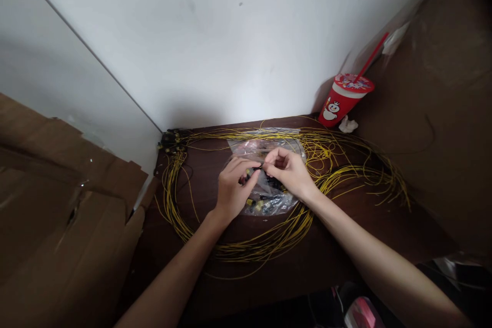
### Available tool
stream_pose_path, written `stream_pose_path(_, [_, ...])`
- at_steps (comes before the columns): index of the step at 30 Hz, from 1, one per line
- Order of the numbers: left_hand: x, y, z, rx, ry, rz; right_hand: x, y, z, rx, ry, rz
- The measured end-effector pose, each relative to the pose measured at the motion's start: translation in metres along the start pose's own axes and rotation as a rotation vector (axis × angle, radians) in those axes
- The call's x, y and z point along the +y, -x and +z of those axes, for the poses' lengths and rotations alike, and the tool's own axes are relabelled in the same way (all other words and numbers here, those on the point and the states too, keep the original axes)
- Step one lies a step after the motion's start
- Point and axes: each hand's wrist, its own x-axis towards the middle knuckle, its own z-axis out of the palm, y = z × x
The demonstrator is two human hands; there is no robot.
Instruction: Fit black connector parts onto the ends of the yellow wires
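Under the fingers lies a dark tabletop (207,287), ringed by loops of yellow wire (269,241) with a clear bag (265,200) of small parts just below. Left hand (232,189) and right hand (290,171) pinch one small black piece (257,168) between closed fingertips. Most wire looks unworked. A cup (342,100) stands well right; cardboard (57,205) crowds the left edge.

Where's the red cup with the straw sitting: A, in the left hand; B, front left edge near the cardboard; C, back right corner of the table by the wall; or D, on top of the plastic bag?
C: the red cup stands at the table's far right corner against the wall.
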Motion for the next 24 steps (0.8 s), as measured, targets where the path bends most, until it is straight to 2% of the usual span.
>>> stream_pose_path(5, [-0.001,0.001,0.0,-0.003,-0.007,-0.001,0.001,0.004,0.002,0.014,0.12,-0.105])
stream_pose_path(12, [-0.002,0.0,0.0,0.034,0.011,-0.007,0.001,0.003,0.001,0.033,0.192,-0.165])
stream_pose_path(19, [-0.001,-0.001,-0.002,0.039,0.005,-0.038,-0.008,0.004,-0.001,-0.018,0.4,-0.209])
stream_pose_path(24, [-0.001,-0.001,-0.001,0.045,-0.003,-0.029,-0.012,0.004,0.0,0.004,0.473,-0.252])
